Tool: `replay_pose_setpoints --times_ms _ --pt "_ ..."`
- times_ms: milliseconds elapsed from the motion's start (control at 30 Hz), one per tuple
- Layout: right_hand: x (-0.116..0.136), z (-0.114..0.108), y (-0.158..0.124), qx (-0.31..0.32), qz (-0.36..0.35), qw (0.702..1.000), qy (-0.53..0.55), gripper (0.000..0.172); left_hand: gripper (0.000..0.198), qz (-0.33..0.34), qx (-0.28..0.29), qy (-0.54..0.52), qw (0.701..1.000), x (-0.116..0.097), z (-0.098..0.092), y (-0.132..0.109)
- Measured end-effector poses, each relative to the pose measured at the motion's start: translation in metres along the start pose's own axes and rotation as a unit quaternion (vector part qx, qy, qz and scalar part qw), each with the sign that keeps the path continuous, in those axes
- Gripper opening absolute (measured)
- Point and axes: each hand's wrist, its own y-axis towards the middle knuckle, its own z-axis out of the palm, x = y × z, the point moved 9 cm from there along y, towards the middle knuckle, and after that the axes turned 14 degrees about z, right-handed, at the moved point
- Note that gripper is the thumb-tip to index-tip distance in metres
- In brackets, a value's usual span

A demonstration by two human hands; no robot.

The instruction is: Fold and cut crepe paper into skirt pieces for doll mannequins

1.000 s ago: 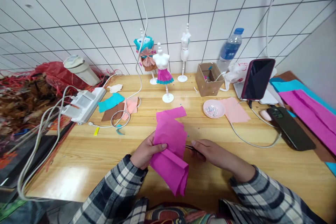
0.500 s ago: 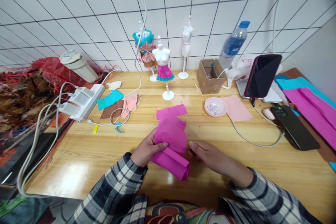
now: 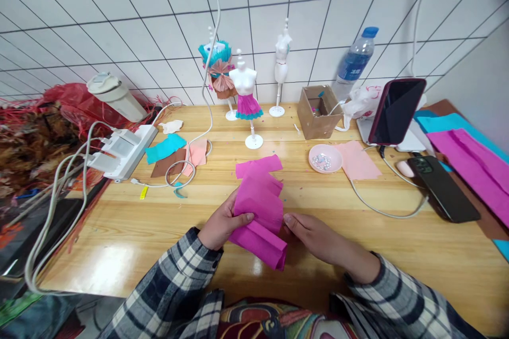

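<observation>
Folded magenta paper [image 3: 259,211] low over the table [image 3: 119,233], near-centre, just inside the near edge; long axis from far-left to near-right, folded end nearest. Pinched at its left edge by left hand [image 3: 220,226], thumb on top, fingers behind. Right hand [image 3: 316,233] at the right edge, fingers close together, grip not discernible. Bare wood either side; white cable [image 3: 382,213] and dark phone [image 3: 445,189] well right. Bottle label [image 3: 352,66] illegible.

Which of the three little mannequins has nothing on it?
The rightmost mannequin is bare; the front mannequin wears a magenta skirt, the left mannequin teal-and-pink paper.
</observation>
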Motion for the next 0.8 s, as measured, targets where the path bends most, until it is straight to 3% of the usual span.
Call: replay_pose_setpoints --times_ms 800 --pt "0.0044 0.0014 -0.003 -0.022 0.002 0.999 -0.049 0.049 0.057 0.005 0.03 0.109 0.994 0.0045 0.0026 -0.0013"
